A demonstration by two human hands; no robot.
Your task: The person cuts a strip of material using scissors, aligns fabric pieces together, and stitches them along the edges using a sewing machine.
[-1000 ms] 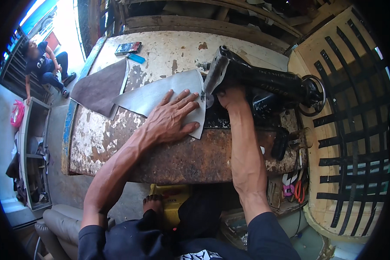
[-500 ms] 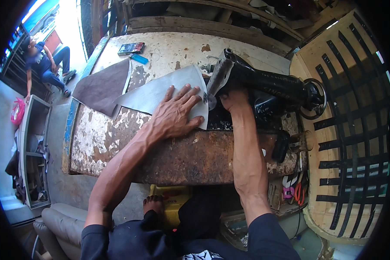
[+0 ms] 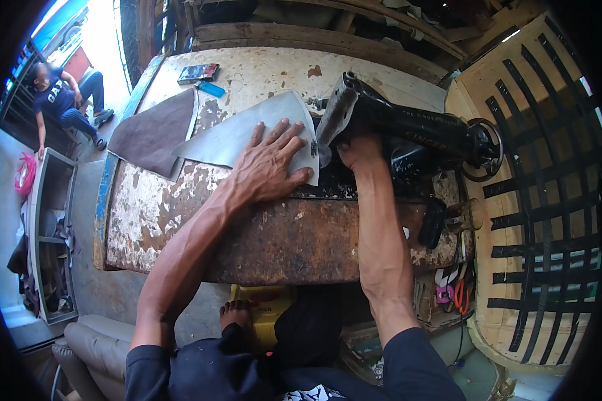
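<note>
My left hand [image 3: 269, 164] lies flat, fingers spread, on a light grey piece of leather-like material [image 3: 231, 139]. Its curved right edge runs beside the needle area of a black sewing machine [image 3: 408, 123]. Under the machine's arm reaches my right hand [image 3: 360, 151], close to the presser foot; its fingers are mostly hidden, so what they hold or touch cannot be seen. A dark brown piece of the same kind [image 3: 155, 134] rests left of the grey one, partly overlapped by its pointed end.
The worn table [image 3: 267, 240] has peeling white paint and a rusty brown front. A small box [image 3: 198, 73] and a blue lighter [image 3: 211, 89] lie at the back. A wooden frame with black straps [image 3: 535, 200] stands at right, orange-handled scissors [image 3: 460, 297] below. Another person [image 3: 63, 100] sits far left.
My left hand and the grey piece under it have slid a little away from me along the machine. My right hand stays under the machine's arm.
</note>
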